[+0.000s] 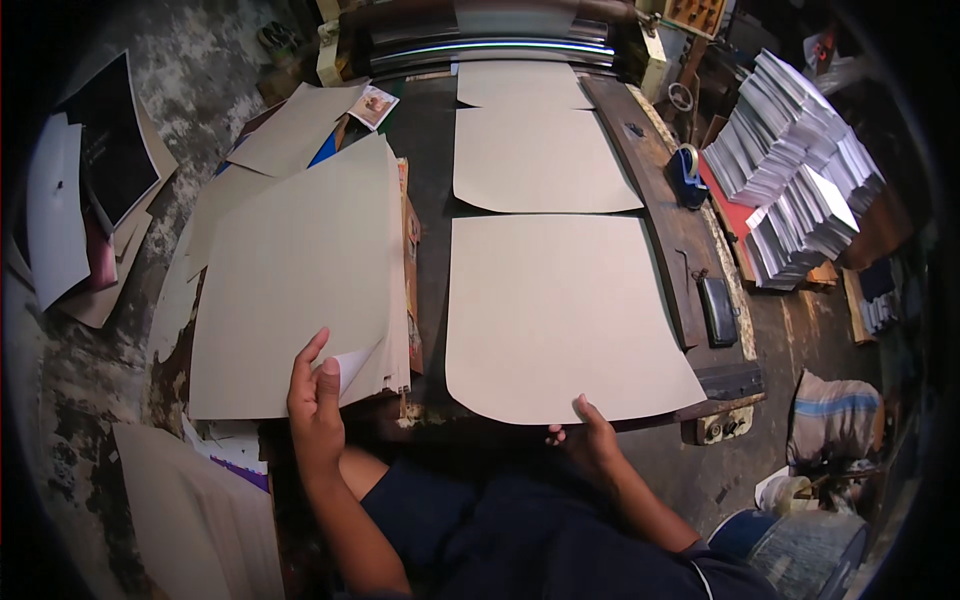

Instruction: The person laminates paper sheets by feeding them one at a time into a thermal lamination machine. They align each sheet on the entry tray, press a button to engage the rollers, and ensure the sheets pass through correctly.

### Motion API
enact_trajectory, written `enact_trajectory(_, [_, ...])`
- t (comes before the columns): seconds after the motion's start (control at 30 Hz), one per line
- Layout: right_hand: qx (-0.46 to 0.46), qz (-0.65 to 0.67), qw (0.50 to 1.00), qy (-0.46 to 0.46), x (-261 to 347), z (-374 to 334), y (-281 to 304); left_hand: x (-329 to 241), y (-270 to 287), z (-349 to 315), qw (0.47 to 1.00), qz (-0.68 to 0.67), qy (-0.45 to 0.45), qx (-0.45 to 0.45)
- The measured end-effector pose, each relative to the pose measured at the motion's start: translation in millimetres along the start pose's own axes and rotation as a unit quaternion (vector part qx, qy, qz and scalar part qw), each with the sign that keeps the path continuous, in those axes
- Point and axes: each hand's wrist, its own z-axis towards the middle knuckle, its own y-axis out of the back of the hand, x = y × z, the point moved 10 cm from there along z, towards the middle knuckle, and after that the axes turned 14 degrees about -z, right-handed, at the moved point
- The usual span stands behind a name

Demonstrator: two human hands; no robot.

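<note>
We see the nearest beige sheet on the dark machine bed, its near edge pinched by the right hand, thumb on top. Beyond lie a middle sheet and a farthest sheet, the latter by the metal roller. Our left hand grips the top sheet's curled corner. We judge three sheets laid out, with a thick paper stack remaining.

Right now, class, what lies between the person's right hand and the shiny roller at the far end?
The head view shows a row from right hand to shiny roller: near sheet, middle sheet, far sheet, all pale.
</note>
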Motion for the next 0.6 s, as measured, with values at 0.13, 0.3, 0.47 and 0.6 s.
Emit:
enact_trajectory(0.13, [0.008, 0.010, 1.000, 0.009, 17.1, 21.3, 1.3, 11.6, 3.2, 0.5, 0.999, -0.041, 0.016, -0.031])
enact_trajectory(0.3, [-0.006, 0.020, 0.999, 0.042, 33.5, 54.8, 5.8, 18.5, -1.0, -5.0, 0.998, 0.013, -0.018, -0.055])
enact_trajectory(0.47, [-0.020, 0.012, 0.996, 0.082, 35.3, 84.2, 4.6, -7.9, 2.0, -18.0, 0.982, 0.153, -0.085, -0.074])
enact_trajectory(0.6, [-0.041, 0.031, 0.992, 0.119, 38.8, 93.5, 24.9, 8.0, 17.2, -13.0, 0.977, -0.148, -0.027, -0.150])
